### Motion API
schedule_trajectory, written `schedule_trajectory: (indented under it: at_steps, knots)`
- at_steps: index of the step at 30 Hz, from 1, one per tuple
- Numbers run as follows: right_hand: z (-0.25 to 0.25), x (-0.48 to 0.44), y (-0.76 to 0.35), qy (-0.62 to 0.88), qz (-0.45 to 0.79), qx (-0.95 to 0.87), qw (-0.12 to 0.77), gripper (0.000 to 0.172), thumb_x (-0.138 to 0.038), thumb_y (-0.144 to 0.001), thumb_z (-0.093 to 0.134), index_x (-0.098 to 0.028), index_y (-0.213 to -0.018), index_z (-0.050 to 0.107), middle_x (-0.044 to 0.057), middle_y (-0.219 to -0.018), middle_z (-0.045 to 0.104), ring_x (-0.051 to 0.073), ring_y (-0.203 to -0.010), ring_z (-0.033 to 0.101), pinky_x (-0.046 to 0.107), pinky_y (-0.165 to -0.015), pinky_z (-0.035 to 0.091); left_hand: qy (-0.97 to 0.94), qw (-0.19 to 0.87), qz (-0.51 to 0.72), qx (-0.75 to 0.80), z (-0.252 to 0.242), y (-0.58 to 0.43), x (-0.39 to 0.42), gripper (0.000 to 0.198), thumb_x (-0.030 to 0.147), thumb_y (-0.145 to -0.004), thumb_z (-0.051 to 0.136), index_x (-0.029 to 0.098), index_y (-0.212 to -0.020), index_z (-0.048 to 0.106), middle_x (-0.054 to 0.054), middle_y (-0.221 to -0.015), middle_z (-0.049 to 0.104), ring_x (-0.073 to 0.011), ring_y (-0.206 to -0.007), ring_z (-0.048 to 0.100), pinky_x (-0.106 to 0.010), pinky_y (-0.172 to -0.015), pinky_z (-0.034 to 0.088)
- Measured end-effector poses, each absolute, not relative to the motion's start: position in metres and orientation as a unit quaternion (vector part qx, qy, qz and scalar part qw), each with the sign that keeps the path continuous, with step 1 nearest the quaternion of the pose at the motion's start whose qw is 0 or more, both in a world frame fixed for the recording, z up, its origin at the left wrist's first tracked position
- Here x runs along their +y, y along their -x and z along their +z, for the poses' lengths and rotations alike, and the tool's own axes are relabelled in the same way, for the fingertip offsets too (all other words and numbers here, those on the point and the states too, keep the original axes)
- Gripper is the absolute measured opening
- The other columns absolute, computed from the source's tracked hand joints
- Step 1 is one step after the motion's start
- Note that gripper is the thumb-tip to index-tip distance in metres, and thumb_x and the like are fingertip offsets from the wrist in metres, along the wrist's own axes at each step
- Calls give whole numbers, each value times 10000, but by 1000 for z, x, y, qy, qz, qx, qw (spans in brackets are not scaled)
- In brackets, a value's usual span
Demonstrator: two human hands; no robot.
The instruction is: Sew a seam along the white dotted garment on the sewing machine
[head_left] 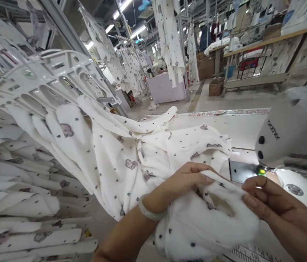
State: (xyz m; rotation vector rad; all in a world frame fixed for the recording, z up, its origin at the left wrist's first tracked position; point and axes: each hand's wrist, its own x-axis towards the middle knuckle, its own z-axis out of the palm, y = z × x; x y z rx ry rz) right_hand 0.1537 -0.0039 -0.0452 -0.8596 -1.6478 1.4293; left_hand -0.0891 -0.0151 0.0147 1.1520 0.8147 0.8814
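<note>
Both hands pinching printed white fleece garment near the worktop's front edge.
Left hand and right hand grip one fold, keeping it taut beside the Brother sewing machine.

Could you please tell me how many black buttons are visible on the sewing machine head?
2: upper button and lower button, both on the sewing machine head's left end; others may be hidden.
</note>
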Motion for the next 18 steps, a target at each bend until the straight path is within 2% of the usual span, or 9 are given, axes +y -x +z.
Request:
schedule_trajectory:
  at_steps: [3,6,8,10,14,18]
  knots:
    - [-42,-11,-149,342,595,-623,375,342,-511,-845,764,-326,-1107,645,21,-892,771,224,-800,756,243,-623,630,-464,700,401,366,13,90,-16,232,352,-808,771,131,-870,734,-24,-765,691,-103,-677,643,-212,-694,523]
    - [-29,-26,-137,399,614,-543,410,360,-554,-862,734,-329,-1125,633,6,-886,765,198,-780,734,225,-628,615,-489,677,402,374,16,88,-17,308,411,-793,835,155,-887,691,4,-757,648,-85,-645,612,-187,-622,499]
    - [-23,-33,-131,419,618,-509,429,361,-560,-871,723,-321,-1125,629,1,-852,752,187,-740,716,220,-600,600,-532,644,395,383,19,86,-17,382,385,-769,870,180,-1044,701,-7,-835,674,-105,-703,646,-204,-648,526]
    - [-22,-35,-130,406,619,-524,421,403,-562,-839,752,-310,-1129,632,12,-837,753,198,-708,718,236,-572,603,-579,608,384,385,21,85,-16,392,354,-790,851,188,-1120,719,-38,-927,716,-141,-809,690,-255,-753,573]
    - [-29,-34,-136,445,537,-586,413,460,-628,-789,760,-306,-1100,652,33,-918,762,231,-788,741,251,-582,616,-640,534,398,383,20,84,-13,159,305,-818,800,179,-915,787,-78,-990,761,-197,-949,713,-349,-940,586]
    - [-36,-38,-142,484,371,-672,420,389,-660,-822,708,-297,-961,705,45,-911,737,237,-797,722,218,-435,545,-645,511,428,373,17,85,-13,89,207,-823,744,178,-894,788,-74,-966,762,-177,-903,707,-324,-890,593]
